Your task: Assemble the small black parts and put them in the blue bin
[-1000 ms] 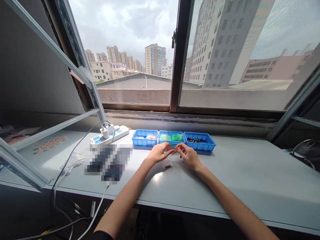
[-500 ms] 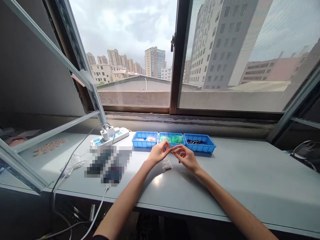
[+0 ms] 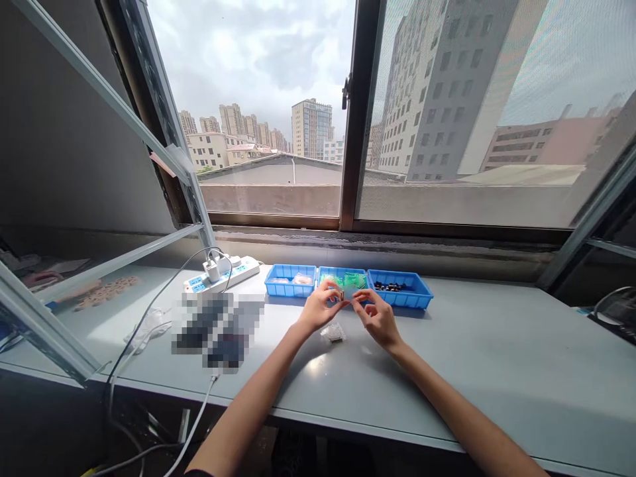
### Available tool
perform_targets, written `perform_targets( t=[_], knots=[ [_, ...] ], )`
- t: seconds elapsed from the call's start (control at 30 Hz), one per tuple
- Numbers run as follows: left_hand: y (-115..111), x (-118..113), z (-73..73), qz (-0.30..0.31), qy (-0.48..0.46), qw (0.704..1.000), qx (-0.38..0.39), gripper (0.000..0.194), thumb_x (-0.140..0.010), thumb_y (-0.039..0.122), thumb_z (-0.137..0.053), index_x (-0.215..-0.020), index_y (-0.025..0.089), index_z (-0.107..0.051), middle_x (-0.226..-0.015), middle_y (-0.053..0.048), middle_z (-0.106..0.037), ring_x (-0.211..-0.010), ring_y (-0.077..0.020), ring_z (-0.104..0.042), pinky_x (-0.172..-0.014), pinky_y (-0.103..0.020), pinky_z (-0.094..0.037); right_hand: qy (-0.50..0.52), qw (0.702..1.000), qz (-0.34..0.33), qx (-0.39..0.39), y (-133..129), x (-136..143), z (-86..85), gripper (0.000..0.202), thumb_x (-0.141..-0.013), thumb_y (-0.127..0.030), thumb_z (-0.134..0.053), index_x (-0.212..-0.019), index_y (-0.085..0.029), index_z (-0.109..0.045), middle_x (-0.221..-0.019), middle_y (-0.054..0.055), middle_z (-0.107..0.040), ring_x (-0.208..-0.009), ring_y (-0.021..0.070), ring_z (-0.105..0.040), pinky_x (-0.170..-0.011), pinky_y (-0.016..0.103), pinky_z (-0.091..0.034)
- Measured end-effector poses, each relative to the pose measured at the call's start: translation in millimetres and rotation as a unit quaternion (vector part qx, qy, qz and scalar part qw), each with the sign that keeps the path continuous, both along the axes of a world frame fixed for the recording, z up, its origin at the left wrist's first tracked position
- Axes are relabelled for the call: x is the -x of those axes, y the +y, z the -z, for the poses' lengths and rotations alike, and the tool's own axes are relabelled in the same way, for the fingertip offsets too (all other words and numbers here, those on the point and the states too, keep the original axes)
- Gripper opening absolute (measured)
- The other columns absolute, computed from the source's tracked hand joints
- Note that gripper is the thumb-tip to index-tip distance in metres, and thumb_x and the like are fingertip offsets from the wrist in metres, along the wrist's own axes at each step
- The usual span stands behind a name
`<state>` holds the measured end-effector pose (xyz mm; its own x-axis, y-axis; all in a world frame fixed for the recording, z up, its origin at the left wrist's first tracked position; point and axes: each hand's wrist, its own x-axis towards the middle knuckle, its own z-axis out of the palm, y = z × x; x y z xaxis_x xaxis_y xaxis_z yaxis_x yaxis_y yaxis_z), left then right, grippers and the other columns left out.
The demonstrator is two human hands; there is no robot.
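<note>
My left hand point(image 3: 318, 310) is closed in a pinch around a small brownish piece point(image 3: 342, 295), too small to name. Close beside it, my right hand point(image 3: 376, 319) has its thumb and forefinger pressed together; what they hold, if anything, is too tiny to make out. Both hands hover over the table in front of the blue bins. Below them lies a small clear plastic bag point(image 3: 332, 331) with a little dark strip at it. Green pieces point(image 3: 354, 280) fill the middle blue bin point(image 3: 325, 270), partly hidden by my left hand.
The left blue bin point(image 3: 291, 290) has pale packets; the right blue bin point(image 3: 415, 298) has small black parts. A power strip point(image 3: 238, 270) with plugs and cables stands left, near blurred dark items point(image 3: 226, 344). Tan pieces point(image 3: 112, 291) lie farther left beside a metal frame point(image 3: 149, 142).
My hands have moved slightly apart at the fingertips, and the small brownish piece now shows in my left fingers. The whole view has shifted a little.
</note>
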<state>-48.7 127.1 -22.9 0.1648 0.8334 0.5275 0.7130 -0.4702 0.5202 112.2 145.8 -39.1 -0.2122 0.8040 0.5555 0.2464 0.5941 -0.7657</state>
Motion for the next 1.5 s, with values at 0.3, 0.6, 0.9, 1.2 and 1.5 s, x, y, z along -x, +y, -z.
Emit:
perform_targets(
  t=[0.3,0.6,0.9,1.2,1.5],
  knots=[
    [-2,42,-13.7,-0.312,-0.006,0.948,-0.059,0.019,-0.086,0.03,-0.051,-0.076,0.021,-0.064,-0.086,-0.005,-0.06,-0.088,-0.0213,-0.054,-0.085,-0.039,-0.039,-0.111,0.993,0.028,-0.004,-1,3,7.8,0.025,-0.078,-0.039,-0.044,-0.084,-0.021,-0.06,-0.077,0.002,-0.065,-0.046,0.0116,-0.051,-0.052,0.026,-0.039],
    [-6,77,-20.8,-0.482,-0.059,0.871,-0.068,0.014,-0.083,0.021,-0.053,-0.08,0.016,-0.066,-0.101,-0.014,-0.057,-0.101,-0.0296,-0.049,-0.086,-0.044,-0.036,-0.18,0.984,-0.006,-0.01,-8,5,5.1,0.022,-0.077,-0.032,-0.042,-0.084,-0.023,-0.06,-0.081,0.0,-0.067,-0.048,0.0112,-0.05,-0.052,0.025,-0.038],
    [-7,78,-19.4,-0.503,-0.062,0.86,-0.047,0.013,-0.078,0.021,-0.058,-0.067,0.014,-0.06,-0.1,-0.011,-0.055,-0.105,-0.0291,-0.045,-0.091,-0.046,-0.033,-0.21,0.978,0.001,-0.01,-7,4,5.4,0.02,-0.075,-0.026,-0.043,-0.082,-0.022,-0.061,-0.082,-0.001,-0.065,-0.047,0.0099,-0.049,-0.053,0.025,-0.037],
    [-3,78,-16.5,-0.439,-0.003,0.896,-0.061,0.024,-0.08,0.015,-0.049,-0.102,0.014,-0.056,-0.107,-0.013,-0.057,-0.105,-0.0286,-0.048,-0.091,-0.045,-0.035,-0.224,0.975,-0.007,-0.01,-6,4,7.2,0.021,-0.076,-0.024,-0.042,-0.083,-0.023,-0.061,-0.085,-0.001,-0.065,-0.048,0.0098,-0.049,-0.053,0.024,-0.037],
    [4,72,-5.9,-0.322,0.065,0.943,-0.062,0.014,-0.082,0.022,-0.046,-0.086,0.023,-0.06,-0.095,-0.009,-0.063,-0.097,-0.0282,-0.055,-0.088,-0.046,-0.036,-0.255,0.967,-0.015,0.014,-9,3,1.0,0.024,-0.08,-0.025,-0.042,-0.089,-0.025,-0.064,-0.089,-0.002,-0.065,-0.053,0.0102,-0.052,-0.056,0.025,-0.038]
  ],
)
